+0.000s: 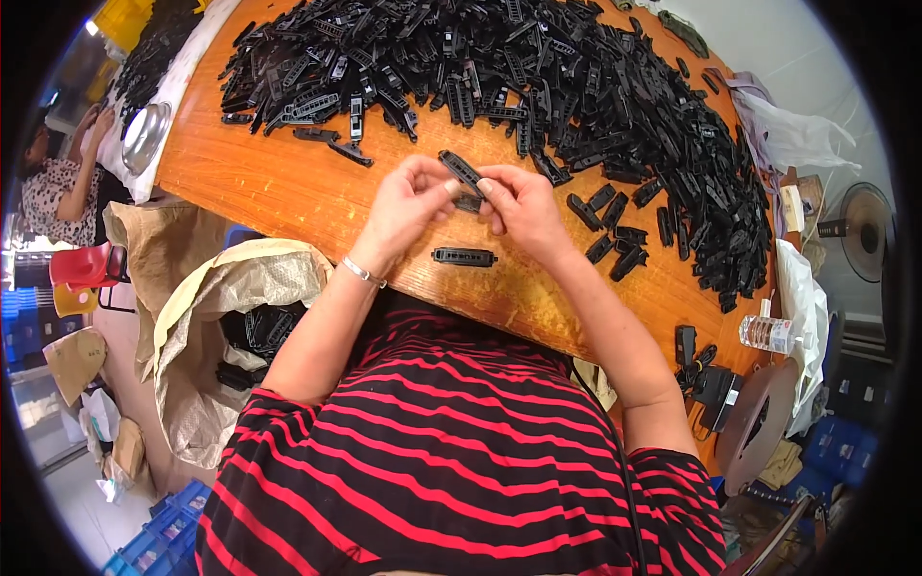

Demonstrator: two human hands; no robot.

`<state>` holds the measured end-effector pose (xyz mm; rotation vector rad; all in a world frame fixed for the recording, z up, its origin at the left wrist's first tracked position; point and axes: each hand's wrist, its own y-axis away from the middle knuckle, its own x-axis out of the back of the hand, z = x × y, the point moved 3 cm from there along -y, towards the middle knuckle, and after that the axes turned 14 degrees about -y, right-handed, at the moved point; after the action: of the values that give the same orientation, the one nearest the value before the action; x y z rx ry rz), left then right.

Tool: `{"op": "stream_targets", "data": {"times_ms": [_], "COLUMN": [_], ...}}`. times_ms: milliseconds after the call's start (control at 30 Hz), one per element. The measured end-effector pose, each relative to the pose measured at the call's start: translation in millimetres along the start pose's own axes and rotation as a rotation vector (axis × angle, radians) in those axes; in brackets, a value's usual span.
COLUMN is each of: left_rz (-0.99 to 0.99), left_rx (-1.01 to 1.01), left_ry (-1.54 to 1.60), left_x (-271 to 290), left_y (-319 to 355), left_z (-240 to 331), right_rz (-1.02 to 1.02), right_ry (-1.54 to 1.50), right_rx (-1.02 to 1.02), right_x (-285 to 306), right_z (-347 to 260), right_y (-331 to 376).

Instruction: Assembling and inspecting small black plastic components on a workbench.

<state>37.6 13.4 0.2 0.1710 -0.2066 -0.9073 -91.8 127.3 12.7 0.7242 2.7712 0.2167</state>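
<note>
A long, narrow black plastic part (461, 172) with a row of slots is held up at a slant over the wooden table. My right hand (526, 207) pinches its lower end between thumb and fingers. Fingers closed, my left hand (408, 209) grips its other side, the thumb pointing toward the right hand. Just beneath, between the hands, shows a second dark piece (468, 203); I cannot tell whether it is held or lies on the table. Nearer to me, a similar slotted black part (464, 257) lies flat on the table by itself.
A large heap of black plastic parts (576, 96) arcs across the far and right table (317, 187). Several loose ones lie right of my hand. An open woven sack (182, 336) with black parts stands at left. A clear bottle (765, 333) and black power adapter (718, 396) are at right.
</note>
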Motion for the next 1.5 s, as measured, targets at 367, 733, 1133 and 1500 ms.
{"op": "stream_targets", "data": {"times_ms": [367, 733, 1133, 1500], "left_rz": [0.044, 0.018, 0.118, 0.546], "left_rx": [-0.093, -0.007, -0.198, -0.493], "left_ry": [-0.228, -0.508, -0.812, -1.154], "left_x": [10, 12, 7, 78], "left_y": [-27, -25, -20, 2], "left_z": [-14, -18, -15, 20], "right_rz": [0.030, 0.034, -0.017, 0.279], "right_ry": [0.232, 0.304, 0.542, 1.204], "right_rx": [-0.142, -0.264, -0.237, 0.353], "right_x": [10, 9, 12, 71], "right_z": [9, 10, 3, -31], "right_y": [-9, -12, -12, -4]}}
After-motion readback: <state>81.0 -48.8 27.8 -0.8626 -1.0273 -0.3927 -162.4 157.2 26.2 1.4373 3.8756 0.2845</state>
